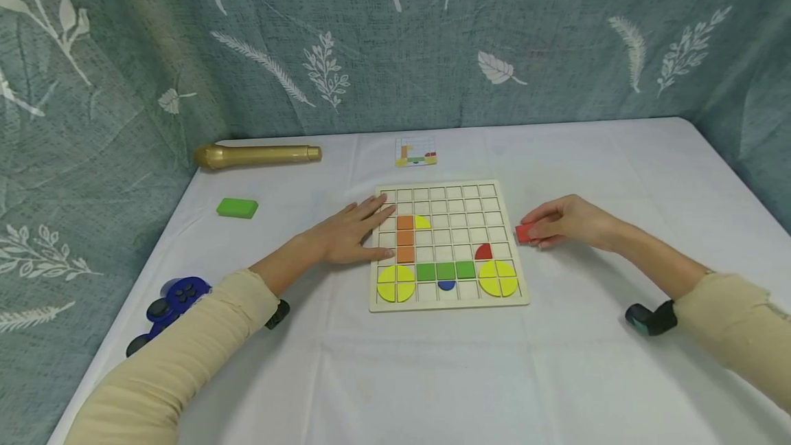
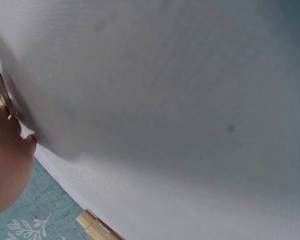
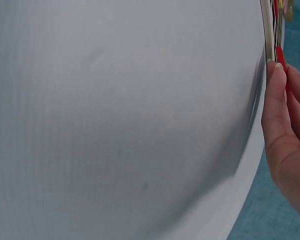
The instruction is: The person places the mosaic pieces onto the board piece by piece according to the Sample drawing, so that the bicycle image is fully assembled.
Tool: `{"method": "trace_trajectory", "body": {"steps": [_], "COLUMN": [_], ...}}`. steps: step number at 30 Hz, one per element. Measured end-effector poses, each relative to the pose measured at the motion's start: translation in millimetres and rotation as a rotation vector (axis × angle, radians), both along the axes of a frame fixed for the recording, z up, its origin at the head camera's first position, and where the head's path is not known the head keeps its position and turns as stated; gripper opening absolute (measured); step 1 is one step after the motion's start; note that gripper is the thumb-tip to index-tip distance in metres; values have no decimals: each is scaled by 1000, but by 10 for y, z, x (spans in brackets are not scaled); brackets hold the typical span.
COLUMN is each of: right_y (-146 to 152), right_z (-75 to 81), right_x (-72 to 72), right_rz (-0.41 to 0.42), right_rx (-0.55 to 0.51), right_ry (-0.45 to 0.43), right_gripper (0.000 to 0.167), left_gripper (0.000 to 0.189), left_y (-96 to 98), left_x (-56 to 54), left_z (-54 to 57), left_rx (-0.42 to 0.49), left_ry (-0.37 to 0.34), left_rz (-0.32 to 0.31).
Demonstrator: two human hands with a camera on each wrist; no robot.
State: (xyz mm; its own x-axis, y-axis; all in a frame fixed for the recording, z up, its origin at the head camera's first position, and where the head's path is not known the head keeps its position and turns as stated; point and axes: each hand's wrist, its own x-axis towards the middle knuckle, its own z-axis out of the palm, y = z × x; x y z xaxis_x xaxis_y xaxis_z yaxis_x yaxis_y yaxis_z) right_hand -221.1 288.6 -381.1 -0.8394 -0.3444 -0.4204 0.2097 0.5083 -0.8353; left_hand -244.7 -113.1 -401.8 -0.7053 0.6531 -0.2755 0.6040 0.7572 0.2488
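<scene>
In the head view a pale wooden grid board (image 1: 445,297) lies mid-table, with flat coloured pieces set in its squares. Among them are orange squares (image 1: 404,237), green squares (image 1: 445,271), yellow quarter-rounds forming two circles, a blue half-round (image 1: 446,285) and a red quarter-round (image 1: 484,252). My left hand (image 1: 352,233) rests on the board's left edge, fingers spread. Just off the right edge, my right hand (image 1: 565,222) pinches a small red piece (image 1: 523,233) between thumb and fingers. The right wrist view shows this red piece (image 3: 281,57) beside the board's edge; the fingers partly hide its shape.
Behind the board lies a small pattern card (image 1: 415,152). A gold microphone-shaped object (image 1: 259,155) lies at the back left, a green block (image 1: 237,208) in front of it. A blue game controller (image 1: 179,301) sits at the left edge, partly behind the left sleeve.
</scene>
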Motion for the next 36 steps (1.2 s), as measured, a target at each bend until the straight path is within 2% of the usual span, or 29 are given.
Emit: {"method": "trace_trajectory", "body": {"steps": [5,13,28,36], "right_y": [-124,-302,-384,-399], "right_z": [-5,-26,-28,7], "right_x": [66,137,161,155], "right_rz": [21,1,87,122], "right_rx": [-38,2,114,164], "right_ry": [-30,-20,118,141], "right_gripper": [45,42,35,28], "left_gripper": [88,88,89,89], "left_y": [-4,-6,-11,-6], "left_x": [6,12,2,22], "left_z": [0,-4,-27,1], "left_rx": [1,4,1,13], "left_ry": [-3,-3,1,-1], "left_rz": [3,9,14,7]}}
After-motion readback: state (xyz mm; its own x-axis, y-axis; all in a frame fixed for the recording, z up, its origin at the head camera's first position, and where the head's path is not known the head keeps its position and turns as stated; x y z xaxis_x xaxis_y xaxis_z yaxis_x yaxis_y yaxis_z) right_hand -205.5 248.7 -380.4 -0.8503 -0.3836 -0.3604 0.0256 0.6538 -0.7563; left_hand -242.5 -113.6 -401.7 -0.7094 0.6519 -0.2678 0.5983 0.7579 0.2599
